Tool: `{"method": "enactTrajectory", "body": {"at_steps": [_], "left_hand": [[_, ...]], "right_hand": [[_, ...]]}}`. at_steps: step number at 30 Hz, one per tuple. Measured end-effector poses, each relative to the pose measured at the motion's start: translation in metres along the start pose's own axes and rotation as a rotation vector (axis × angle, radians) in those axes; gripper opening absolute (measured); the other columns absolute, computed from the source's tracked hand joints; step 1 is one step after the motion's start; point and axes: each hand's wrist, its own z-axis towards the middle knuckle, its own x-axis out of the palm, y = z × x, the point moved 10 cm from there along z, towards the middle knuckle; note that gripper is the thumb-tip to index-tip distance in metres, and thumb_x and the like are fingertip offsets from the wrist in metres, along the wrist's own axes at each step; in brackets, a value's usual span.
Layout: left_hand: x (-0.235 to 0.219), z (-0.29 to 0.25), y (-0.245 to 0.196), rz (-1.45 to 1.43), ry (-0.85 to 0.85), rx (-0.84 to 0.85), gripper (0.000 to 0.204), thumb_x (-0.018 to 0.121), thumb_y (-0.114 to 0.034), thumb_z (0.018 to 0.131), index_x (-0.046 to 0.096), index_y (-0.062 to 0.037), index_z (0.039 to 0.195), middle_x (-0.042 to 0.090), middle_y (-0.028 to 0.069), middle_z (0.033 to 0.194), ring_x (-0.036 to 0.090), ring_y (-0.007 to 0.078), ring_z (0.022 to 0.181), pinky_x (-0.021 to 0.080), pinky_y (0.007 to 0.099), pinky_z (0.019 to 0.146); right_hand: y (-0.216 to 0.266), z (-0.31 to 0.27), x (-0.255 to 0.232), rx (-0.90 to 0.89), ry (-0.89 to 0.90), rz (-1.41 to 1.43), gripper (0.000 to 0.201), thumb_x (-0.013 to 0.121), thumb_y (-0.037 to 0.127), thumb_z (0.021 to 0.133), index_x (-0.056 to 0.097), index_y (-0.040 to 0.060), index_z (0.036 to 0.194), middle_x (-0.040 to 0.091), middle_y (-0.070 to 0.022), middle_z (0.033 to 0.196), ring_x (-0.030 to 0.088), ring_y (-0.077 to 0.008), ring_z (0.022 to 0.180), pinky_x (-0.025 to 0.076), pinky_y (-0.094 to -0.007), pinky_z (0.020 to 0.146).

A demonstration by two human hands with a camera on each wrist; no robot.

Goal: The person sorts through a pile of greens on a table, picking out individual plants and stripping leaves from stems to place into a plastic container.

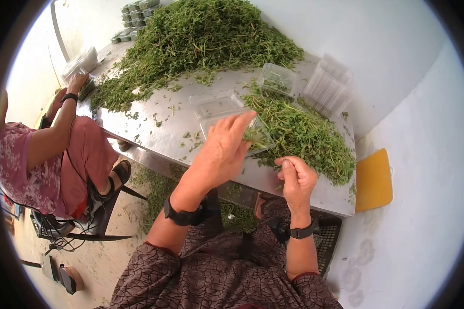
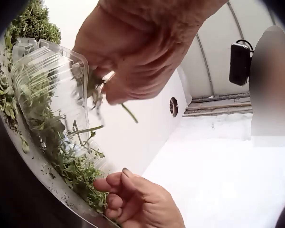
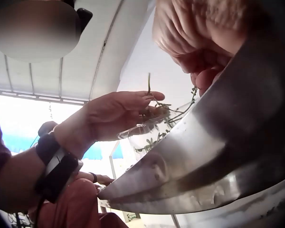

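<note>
My left hand (image 1: 220, 153) is over a clear plastic clamshell box (image 1: 211, 106) that lies with its lid back on the metal table. Leafy green sprigs (image 2: 96, 90) show between its thumb and fingers, one stem poking up past them in the right wrist view. More greens (image 1: 257, 138) lie in the box, partly hidden by this hand. Close to the table's front edge, beside the smaller heap of greens (image 1: 304, 131), is my right hand (image 1: 299, 183). Its fingers are curled with the thumb against the forefinger, and nothing shows in them.
A large heap of greens (image 1: 206, 36) covers the table's back. Stacked empty clear boxes (image 1: 329, 85) stand at the right, near another open box (image 1: 277, 79). Filled boxes (image 1: 136, 18) are piled at the back left. Another person (image 1: 62, 154) sits at the left. A yellow board (image 1: 375, 180) leans by the wall.
</note>
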Motion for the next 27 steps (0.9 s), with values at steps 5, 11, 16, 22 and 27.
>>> {"method": "enactTrajectory", "body": {"at_steps": [5, 11, 16, 22, 27], "left_hand": [[-0.011, -0.007, 0.002, -0.06, -0.022, 0.0, 0.055, 0.05, 0.01, 0.085, 0.048, -0.0056, 0.137, 0.054, 0.0186, 0.136, 0.051, 0.0386, 0.126, 0.046, 0.0417, 0.098], [-0.023, -0.015, 0.019, -0.125, -0.102, -0.058, 0.029, 0.054, 0.01, 0.087, 0.068, -0.002, 0.109, 0.066, 0.0142, 0.115, 0.067, 0.0285, 0.1, 0.052, 0.035, 0.086], [-0.026, -0.014, 0.02, -0.189, -0.177, -0.08, 0.018, 0.059, 0.004, 0.091, 0.071, -0.0018, 0.102, 0.069, 0.0093, 0.102, 0.064, 0.0165, 0.084, 0.05, 0.0278, 0.073], [-0.042, -0.026, 0.047, -0.603, -0.349, -0.295, 0.021, 0.059, -0.011, 0.1, 0.071, 0.0035, 0.109, 0.066, -0.0004, 0.08, 0.05, 0.0024, 0.069, 0.041, 0.0198, 0.061], [-0.046, -0.041, 0.068, -0.617, -0.405, -0.357, 0.025, 0.057, -0.011, 0.101, 0.068, -0.0007, 0.121, 0.066, -0.0002, 0.084, 0.051, 0.0024, 0.07, 0.041, 0.0188, 0.061]], "right_hand": [[-0.002, -0.002, -0.002, -0.007, -0.002, 0.027, 0.016, 0.059, 0.008, 0.096, 0.069, -0.0033, 0.091, 0.069, -0.0053, 0.078, 0.059, -0.0078, 0.061, 0.045, -0.0229, 0.055], [0.002, -0.004, 0.005, -0.041, 0.016, 0.003, 0.018, 0.057, 0.009, 0.096, 0.069, -0.0025, 0.09, 0.067, -0.0033, 0.076, 0.058, -0.0064, 0.061, 0.044, -0.0217, 0.055], [0.0, -0.004, 0.004, -0.044, 0.039, -0.026, 0.016, 0.058, 0.008, 0.096, 0.069, -0.0031, 0.091, 0.069, -0.0044, 0.081, 0.057, -0.0063, 0.061, 0.044, -0.0214, 0.055], [0.001, -0.007, 0.003, -0.047, 0.026, 0.004, 0.015, 0.057, 0.006, 0.096, 0.069, -0.0026, 0.093, 0.07, -0.0054, 0.085, 0.057, -0.0058, 0.061, 0.046, -0.0205, 0.056], [-0.001, -0.007, 0.003, -0.025, 0.029, -0.003, 0.015, 0.057, 0.005, 0.096, 0.069, -0.0028, 0.093, 0.07, -0.0045, 0.084, 0.056, -0.0052, 0.061, 0.046, -0.0202, 0.056]]}}
